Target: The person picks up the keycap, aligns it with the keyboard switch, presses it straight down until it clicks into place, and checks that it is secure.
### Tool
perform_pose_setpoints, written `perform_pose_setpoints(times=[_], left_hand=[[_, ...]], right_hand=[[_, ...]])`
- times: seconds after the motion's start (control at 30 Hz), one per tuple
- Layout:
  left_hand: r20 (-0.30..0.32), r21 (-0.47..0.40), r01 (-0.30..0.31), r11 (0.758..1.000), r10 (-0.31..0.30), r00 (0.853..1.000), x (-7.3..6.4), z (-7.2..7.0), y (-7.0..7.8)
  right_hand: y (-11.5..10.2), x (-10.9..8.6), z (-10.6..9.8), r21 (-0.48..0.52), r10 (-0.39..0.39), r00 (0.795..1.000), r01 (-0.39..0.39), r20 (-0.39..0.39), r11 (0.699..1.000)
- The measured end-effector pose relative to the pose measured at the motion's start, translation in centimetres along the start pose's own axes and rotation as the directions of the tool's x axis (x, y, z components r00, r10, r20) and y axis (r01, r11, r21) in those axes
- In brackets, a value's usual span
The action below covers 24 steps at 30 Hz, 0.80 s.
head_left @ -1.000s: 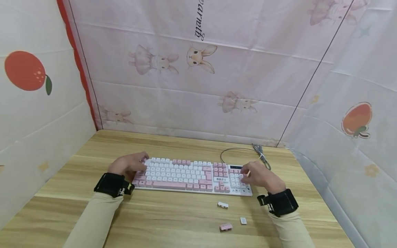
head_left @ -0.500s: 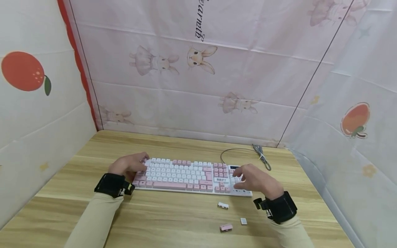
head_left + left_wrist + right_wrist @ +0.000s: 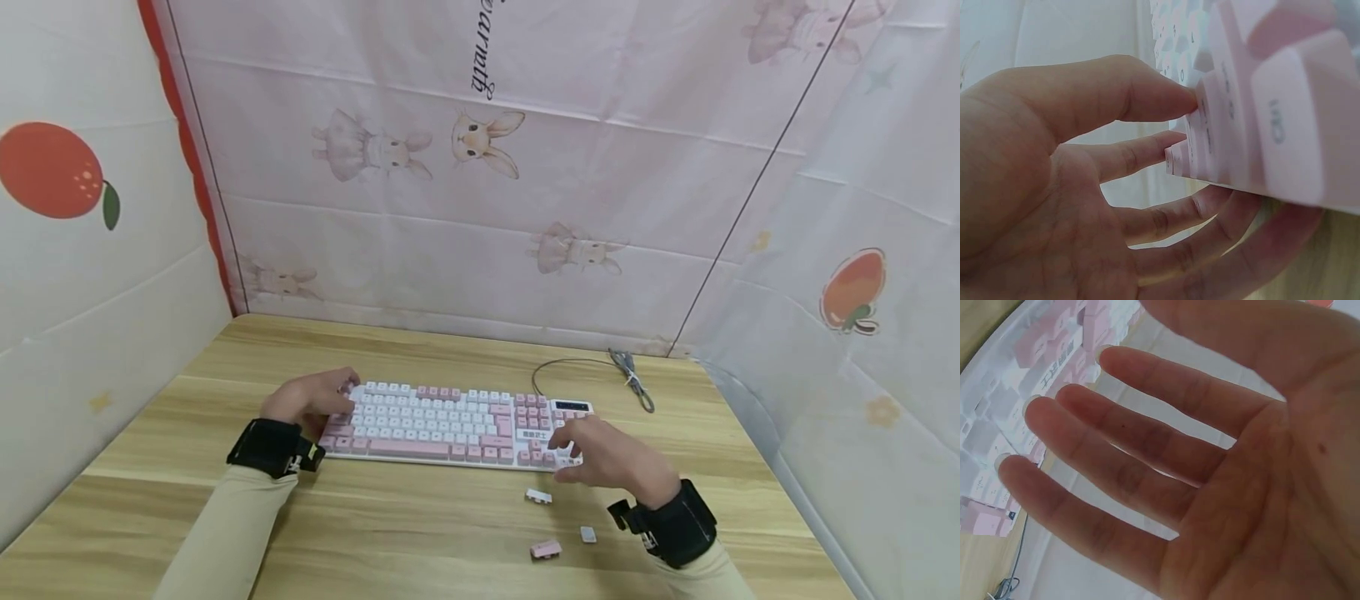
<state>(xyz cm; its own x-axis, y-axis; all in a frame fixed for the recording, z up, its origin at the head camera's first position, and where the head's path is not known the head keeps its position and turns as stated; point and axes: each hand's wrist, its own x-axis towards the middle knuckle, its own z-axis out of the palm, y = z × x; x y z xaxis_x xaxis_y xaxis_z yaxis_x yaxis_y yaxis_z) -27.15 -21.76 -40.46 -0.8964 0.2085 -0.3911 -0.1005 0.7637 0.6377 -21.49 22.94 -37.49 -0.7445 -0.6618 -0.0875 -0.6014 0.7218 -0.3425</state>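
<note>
A white and pink keyboard point(image 3: 427, 419) lies on the wooden table. At its left end my left hand point(image 3: 309, 397) grips the edge. In the left wrist view, the thumb point(image 3: 1154, 94) is on the pink keys and the other fingers lie along the side, some tips hidden. Over the number pad at the right end hovers my right hand point(image 3: 611, 454), fingers spread and loosely bent, nothing held. Three loose keycaps lie in front of the keyboard: a long white keycap point(image 3: 538, 497), a small white keycap point(image 3: 588, 535) and a pink keycap point(image 3: 546, 550).
Behind the keyboard's right end lies its bundled grey cable point(image 3: 632, 381). A printed cloth point(image 3: 420, 258) hangs along the table's far edge, with more cloth on both sides. Bare wood point(image 3: 405, 533) extends in front of the keyboard.
My right hand has moved left and toward me, off the number pad's upper keys, and its fingers have spread. The left hand has stayed at the keyboard's left edge.
</note>
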Motion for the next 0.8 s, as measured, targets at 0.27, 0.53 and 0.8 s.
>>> perform_pose_setpoints(times=[0.27,0.53,0.8], left_hand=[[-0.01,0.025,-0.017,1.0,0.018,1.0,0.1,0.0,0.1],[-0.021,0.034,0.007,0.999,-0.006,1.0,0.2,0.0,-0.1],[-0.023,0.041,0.018,0.999,-0.017,1.0,0.4,-0.1,-0.1]], right_hand=[[-0.8,-1.0,0.3,0.048,-0.014,0.999,0.012,0.044,0.999],[-1.3,-1.4,1.0,0.077,-0.054,0.997,0.05,0.057,0.996],[-1.4,-1.7,2.1,0.155,-0.087,0.99,0.07,0.109,0.986]])
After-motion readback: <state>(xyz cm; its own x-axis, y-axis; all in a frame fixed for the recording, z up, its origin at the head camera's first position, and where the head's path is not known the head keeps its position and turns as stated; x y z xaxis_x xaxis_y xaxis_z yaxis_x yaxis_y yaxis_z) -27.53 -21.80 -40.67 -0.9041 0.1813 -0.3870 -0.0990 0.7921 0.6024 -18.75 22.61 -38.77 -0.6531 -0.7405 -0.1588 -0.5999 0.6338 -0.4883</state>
